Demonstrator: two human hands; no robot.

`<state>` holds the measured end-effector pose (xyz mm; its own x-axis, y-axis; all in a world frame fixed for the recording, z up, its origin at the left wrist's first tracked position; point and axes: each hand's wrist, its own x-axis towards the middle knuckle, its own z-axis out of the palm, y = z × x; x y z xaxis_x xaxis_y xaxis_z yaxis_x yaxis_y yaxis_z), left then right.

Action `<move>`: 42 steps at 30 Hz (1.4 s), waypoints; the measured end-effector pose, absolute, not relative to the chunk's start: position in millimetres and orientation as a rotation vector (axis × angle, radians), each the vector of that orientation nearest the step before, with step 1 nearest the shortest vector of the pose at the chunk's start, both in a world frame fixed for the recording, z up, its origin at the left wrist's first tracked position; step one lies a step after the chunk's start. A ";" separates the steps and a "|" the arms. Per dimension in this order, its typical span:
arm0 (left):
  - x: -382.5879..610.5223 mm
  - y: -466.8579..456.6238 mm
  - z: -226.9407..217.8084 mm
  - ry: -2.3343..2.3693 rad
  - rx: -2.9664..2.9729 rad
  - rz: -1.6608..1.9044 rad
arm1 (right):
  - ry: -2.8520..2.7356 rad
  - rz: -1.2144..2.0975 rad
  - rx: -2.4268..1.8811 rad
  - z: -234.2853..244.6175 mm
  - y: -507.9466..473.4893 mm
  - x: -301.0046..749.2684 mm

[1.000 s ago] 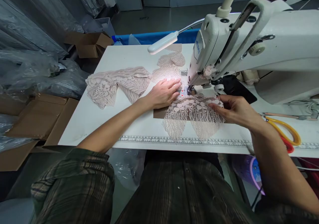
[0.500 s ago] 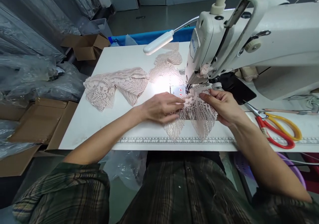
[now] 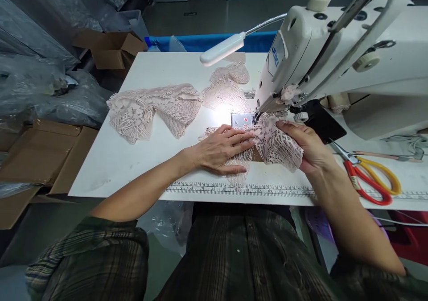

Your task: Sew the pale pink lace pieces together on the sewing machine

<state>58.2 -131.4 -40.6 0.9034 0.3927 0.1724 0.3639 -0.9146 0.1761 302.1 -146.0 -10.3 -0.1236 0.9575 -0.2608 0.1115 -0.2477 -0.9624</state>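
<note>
Pale pink lace fabric [image 3: 279, 145] lies at the needle and presser foot of a white sewing machine [image 3: 294, 47]. My left hand [image 3: 225, 150] rests flat on the lace just left of the foot, fingers stretched out and pressing it to the table. On the other side, my right hand [image 3: 306, 145] pinches the lace's right part between thumb and fingers, bunching it slightly. The fingers under the cloth are partly hidden. A metal needle plate [image 3: 240, 120] shows just beyond my left fingertips.
More lace pieces [image 3: 155, 107] lie at left and behind the needle. Scissors [image 3: 371, 176] with red and yellow handles and a black phone-like slab [image 3: 323, 120] lie at right. A lit lamp [image 3: 222, 49] hangs over the table [image 3: 110, 158]. Cardboard boxes [image 3: 110, 51] stand at left.
My left hand has flattened onto the lace. My right hand has gathered its side of the lace, whose hanging point is now folded up to the right. The view has shifted slightly.
</note>
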 end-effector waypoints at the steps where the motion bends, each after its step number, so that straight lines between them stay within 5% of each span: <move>1: 57.9 -130.7 -41.1 0.593 2.877 0.376 | -1.202 1.486 -1.387 -10.6 -146.6 298.1; 6: 52.6 -131.8 -32.9 1.013 2.178 0.824 | -1.117 1.623 -1.234 -14.1 -150.6 267.1; 11: 47.1 -136.2 -20.9 1.221 1.716 0.637 | -1.415 1.688 -1.225 -17.4 -150.7 267.8; 15: 47.2 -138.0 -18.1 1.346 1.852 0.512 | -1.807 1.083 -1.496 -28.8 -143.3 304.0; 23: 46.2 -140.1 -11.2 1.501 1.889 0.425 | -2.538 0.027 -1.131 -58.5 -136.3 313.2; 42: 28.4 -126.1 -21.4 1.485 1.838 0.506 | -2.642 0.130 -1.302 -48.4 -123.0 306.0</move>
